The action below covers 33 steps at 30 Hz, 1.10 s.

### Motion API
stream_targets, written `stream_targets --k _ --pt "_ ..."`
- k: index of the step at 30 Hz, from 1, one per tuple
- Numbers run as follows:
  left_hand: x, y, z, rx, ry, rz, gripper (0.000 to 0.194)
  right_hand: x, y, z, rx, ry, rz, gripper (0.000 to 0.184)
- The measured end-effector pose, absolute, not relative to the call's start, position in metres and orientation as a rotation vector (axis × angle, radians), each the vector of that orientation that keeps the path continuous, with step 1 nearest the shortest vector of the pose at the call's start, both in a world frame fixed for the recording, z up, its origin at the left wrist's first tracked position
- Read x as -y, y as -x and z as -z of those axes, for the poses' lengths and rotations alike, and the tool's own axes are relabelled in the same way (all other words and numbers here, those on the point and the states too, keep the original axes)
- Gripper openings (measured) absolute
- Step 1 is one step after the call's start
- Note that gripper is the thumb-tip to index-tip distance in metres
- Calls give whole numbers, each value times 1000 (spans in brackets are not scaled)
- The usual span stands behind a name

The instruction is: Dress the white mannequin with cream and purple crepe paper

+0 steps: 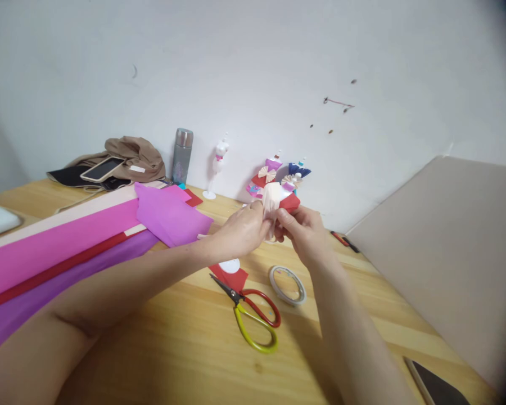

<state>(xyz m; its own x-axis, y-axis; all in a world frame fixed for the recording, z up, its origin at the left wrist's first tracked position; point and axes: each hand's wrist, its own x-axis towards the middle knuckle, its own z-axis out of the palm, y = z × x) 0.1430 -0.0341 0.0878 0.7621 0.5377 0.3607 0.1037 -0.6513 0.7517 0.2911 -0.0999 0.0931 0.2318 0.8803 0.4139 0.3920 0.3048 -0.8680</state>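
My left hand (245, 228) is closed on a strip of pale pink crepe paper (271, 197). The strip lies against a small white mannequin (287, 189) that has red paper (290, 202) around it. My right hand (306, 229) is closed too, its thumb and fingers pinching the lower part of the papered mannequin. My hands partly hide its lower end. Below them lie scissors (238, 298) with one red and one yellow handle, a roll of tape (287, 285) and a red paper scrap (236, 279) under a white disc (229, 265).
Bare mannequin (220, 157) and dressed mannequins (273, 169) stand along the wall beside a grey flask (182, 156). Long coloured paper sheets (67, 236) cover the left side. A phone (102, 169) rests by brown cloth (137, 157); another phone (436, 382) lies front right.
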Motion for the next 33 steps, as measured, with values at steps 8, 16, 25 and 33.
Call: stream_targets --k 8,16,25,33 --pt "34 -143 -86 -486 -2204 -755 19 102 -292 -96 1386 1332 -523 23" --pt "28 -140 -83 -384 -2169 -711 20 103 -287 -99 1343 1260 -534 34" --pt "16 -145 -79 -52 -1886 -658 19 104 -282 -99 1309 1304 -504 42" --pt "-18 -147 -70 225 -1749 -541 37 105 -284 -95 1275 1143 -660 94"
